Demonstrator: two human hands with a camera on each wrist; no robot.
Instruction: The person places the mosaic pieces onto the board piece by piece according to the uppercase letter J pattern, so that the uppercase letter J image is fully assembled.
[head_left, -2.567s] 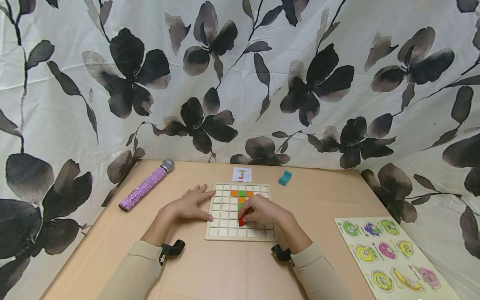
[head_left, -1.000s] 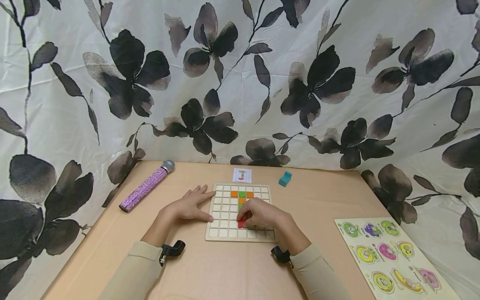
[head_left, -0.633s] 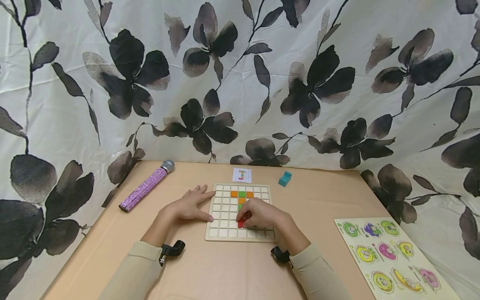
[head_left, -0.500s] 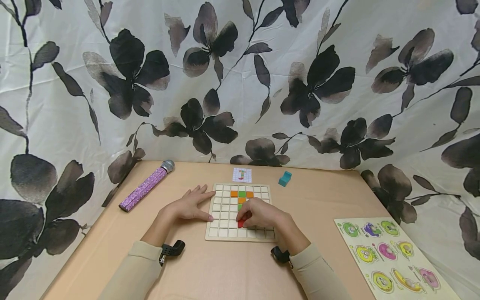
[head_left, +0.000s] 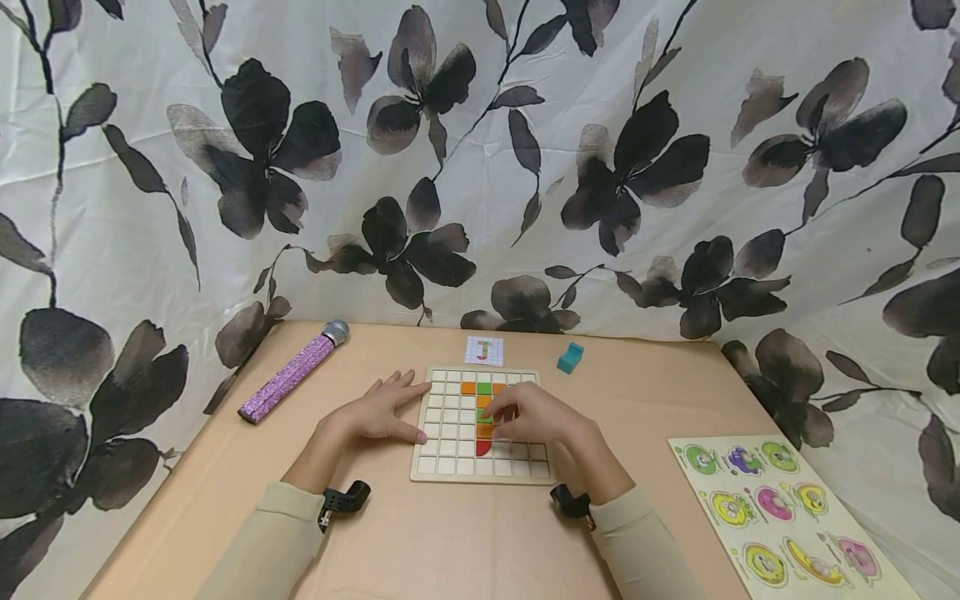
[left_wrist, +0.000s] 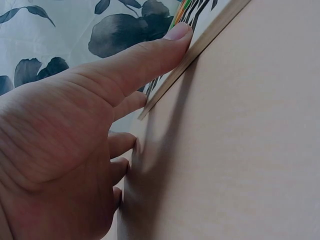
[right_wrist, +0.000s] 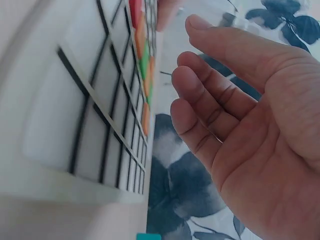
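Observation:
A pale grid board (head_left: 444,464) lies at the middle of the table. Orange (head_left: 468,388) and green (head_left: 483,388) tiles make a row near its top, with a column running down from the row's middle. At the column's foot sits a red tile (head_left: 483,448) with a rounded corner. My right hand (head_left: 536,412) hovers over the board's right half, fingers loosely bent; the right wrist view shows nothing in that hand (right_wrist: 255,120). My left hand (head_left: 378,410) spreads along the left edge, thumb on the board's rim (left_wrist: 180,72) and the other fingers reaching down beside it.
Behind the board lie a small patterned card (head_left: 484,350) and a teal block (head_left: 570,357). A glittery purple microphone (head_left: 292,375) rests at the back left. A board with cartoon fruit pictures (head_left: 787,508) lies at the right. Flowered cloth (head_left: 525,167) hangs behind the table.
The red tile, pinched and tilted at first, now lies flat in its square. My right hand has let go and moved up and to the right. My left hand has stayed put.

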